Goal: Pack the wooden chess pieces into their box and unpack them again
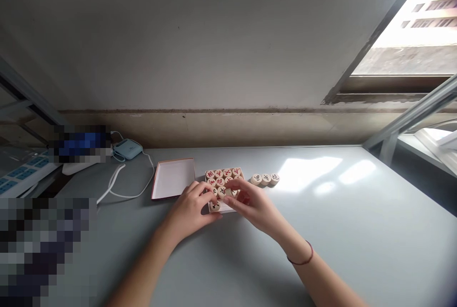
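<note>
A shallow box (228, 211) sits on the table in front of me, packed with rows of round xiangqi pieces (219, 173) marked in red and black characters. My left hand (193, 206) curls around the box's near left corner, thumb along the front side and fingertips over the edge by a black-marked piece (214, 206). Between the thumb and fingers of my right hand (255, 203) is a single xiangqi piece (228, 193), tilted on edge over the box. Part of the front row and the box's right side are hidden by my right hand.
Three xiangqi pieces (265, 179) stand close together right of the box. The box lid (174, 177) lies inside-up on the left. Beyond it are a white cable (132, 196), a light blue device (127, 149) and a power strip (21, 173). A wall (214, 128) borders the table's back.
</note>
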The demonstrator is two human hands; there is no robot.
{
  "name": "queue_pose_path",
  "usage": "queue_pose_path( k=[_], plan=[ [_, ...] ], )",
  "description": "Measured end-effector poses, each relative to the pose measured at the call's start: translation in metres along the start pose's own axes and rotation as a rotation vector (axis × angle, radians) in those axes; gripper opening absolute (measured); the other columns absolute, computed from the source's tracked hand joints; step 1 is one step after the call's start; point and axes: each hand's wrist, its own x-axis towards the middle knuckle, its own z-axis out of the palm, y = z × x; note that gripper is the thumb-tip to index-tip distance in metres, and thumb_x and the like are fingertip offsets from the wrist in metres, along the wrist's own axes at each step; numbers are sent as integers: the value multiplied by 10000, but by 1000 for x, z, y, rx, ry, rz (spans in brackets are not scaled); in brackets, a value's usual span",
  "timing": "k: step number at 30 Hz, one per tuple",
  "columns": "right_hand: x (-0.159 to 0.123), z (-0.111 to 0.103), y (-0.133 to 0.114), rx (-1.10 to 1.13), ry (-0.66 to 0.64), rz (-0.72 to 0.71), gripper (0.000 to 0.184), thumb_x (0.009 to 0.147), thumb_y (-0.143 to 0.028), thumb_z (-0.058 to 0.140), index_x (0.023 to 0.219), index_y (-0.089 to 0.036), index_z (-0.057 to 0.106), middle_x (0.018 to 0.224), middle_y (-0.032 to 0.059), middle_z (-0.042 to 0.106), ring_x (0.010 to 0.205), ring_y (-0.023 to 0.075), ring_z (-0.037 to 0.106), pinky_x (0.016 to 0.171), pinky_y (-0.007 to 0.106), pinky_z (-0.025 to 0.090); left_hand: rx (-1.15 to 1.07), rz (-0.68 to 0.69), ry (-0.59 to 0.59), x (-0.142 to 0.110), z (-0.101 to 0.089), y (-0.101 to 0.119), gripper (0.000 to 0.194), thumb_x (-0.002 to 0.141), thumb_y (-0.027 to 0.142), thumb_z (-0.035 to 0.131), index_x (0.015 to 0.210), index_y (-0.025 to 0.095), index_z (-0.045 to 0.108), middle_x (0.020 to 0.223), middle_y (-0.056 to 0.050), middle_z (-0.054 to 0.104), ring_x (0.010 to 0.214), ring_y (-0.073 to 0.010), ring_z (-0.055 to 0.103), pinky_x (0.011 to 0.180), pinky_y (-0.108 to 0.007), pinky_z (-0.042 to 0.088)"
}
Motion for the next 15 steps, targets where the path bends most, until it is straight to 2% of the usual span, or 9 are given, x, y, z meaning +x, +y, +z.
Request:
queue_pose_path(
  k=[2, 6, 10, 13, 15],
  plan=[
    [0, 1, 1, -20, 13, -11, 230, 836, -390, 604, 985, -218, 575, 1035, 41, 623, 594, 77, 531, 528, 224, 467, 29, -1, -14, -1, 1, 1, 208, 744, 259, 745, 937, 273, 669, 1115, -20, 574, 1009, -224, 518, 876, -385, 489],
    [-1, 7, 5, -88, 15, -125, 119, 844, -216, 556, 957, -228, 592, 989, 22, 616, 701, 99, 597, 638, 233, 528, 49, -27, -64, -3, -2, 1, 169, 728, 293, 758, 879, 286, 682, 1178, -11, 538, 1067, -247, 492, 907, -416, 483],
    [-6, 19, 5, -269, 36, -264, 247, 837, -106, 507, 1023, -238, 600, 1055, 46, 612, 824, 138, 611, 716, 283, 536, 57, -58, -38, -5, -9, -4, 405, 670, 412, 796, 1027, 298, 640, 1193, -25, 515, 1085, -262, 479, 914, -432, 479],
    [-8, 28, 6, -476, 76, -298, 256, 824, -123, 595, 1056, -231, 588, 951, 40, 645, 819, 172, 610, 747, 334, 513, 49, -68, -29, -6, -14, -9, 577, 624, 481, 811, 1135, 318, 596, 1207, -29, 508, 1094, -266, 473, 928, -433, 469],
    [-7, 32, 8, -584, 96, -311, 187, 813, -159, 650, 985, -218, 603, 865, 29, 648, 774, 180, 601, 736, 346, 494, 40, -64, -25, -6, -15, -11, 630, 601, 516, 813, 1157, 328, 585, 1214, -30, 505, 1099, -269, 468, 931, -431, 466]
  ],
)
